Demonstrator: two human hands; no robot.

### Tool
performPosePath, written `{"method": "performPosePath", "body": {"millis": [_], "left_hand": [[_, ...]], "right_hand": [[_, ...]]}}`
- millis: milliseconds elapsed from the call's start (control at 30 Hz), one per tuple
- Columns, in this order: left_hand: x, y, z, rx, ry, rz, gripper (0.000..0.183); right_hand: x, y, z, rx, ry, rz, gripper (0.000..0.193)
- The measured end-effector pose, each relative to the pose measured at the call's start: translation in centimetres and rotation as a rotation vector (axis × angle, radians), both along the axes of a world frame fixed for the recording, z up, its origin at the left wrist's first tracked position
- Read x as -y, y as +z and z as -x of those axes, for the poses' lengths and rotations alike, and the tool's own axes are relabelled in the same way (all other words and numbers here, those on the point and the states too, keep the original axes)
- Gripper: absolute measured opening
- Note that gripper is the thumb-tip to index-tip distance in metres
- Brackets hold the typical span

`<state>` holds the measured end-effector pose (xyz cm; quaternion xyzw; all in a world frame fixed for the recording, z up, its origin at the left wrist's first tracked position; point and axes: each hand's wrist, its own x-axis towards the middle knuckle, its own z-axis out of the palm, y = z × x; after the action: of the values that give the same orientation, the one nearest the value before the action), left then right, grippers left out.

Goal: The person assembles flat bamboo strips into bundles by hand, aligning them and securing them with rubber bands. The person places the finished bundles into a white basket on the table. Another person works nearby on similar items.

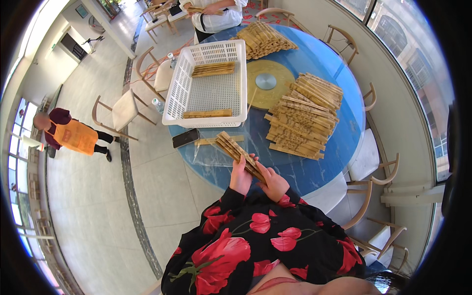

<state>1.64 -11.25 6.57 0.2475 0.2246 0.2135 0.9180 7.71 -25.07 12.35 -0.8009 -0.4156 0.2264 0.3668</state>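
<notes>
Both my hands grip a small bundle of flat, mottled bamboo strips (229,144) above the near edge of a round blue table (314,178). My left hand (241,177) closes on the bundle's left side. My right hand (274,182) wraps its near end on the right. The bundle tilts away from me to the upper left. On the table to the right lies a large pile of similar strips (306,118). A white plastic basket (204,121) stands at the left, with one group of strips (213,69) at its far end and another (207,113) at its near end.
A black phone (186,138) lies at the table's left edge, beside clear plastic film with a strip (219,140). Behind are a golden turntable (258,76) and a second strip pile (265,40). Across the table a person in white (219,18) holds strips. Chairs surround the table; another person (73,133) stands left.
</notes>
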Motion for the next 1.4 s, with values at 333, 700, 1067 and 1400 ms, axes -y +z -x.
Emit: {"method": "performPosePath", "body": {"millis": [333,700,1067,1400], "left_hand": [[-4.8,7.1,-0.3,0.002,0.15,-0.771,0.062],[-3.4,9.6,0.4,0.047,0.143,-0.85,0.051],[-3.2,10.1,0.6,0.018,0.192,-0.861,0.033],[-3.7,8.2,0.5,-0.014,0.127,-0.972,0.049]], "right_hand": [[2.4,0.7,-1.2,-0.564,0.114,-0.346,0.062],[3.2,0.5,-1.0,-0.137,0.074,-0.277,0.063],[3.1,1.0,-0.8,-0.181,0.091,-0.167,0.057],[3.2,0.4,-0.5,-0.143,0.061,-0.165,0.05]]}}
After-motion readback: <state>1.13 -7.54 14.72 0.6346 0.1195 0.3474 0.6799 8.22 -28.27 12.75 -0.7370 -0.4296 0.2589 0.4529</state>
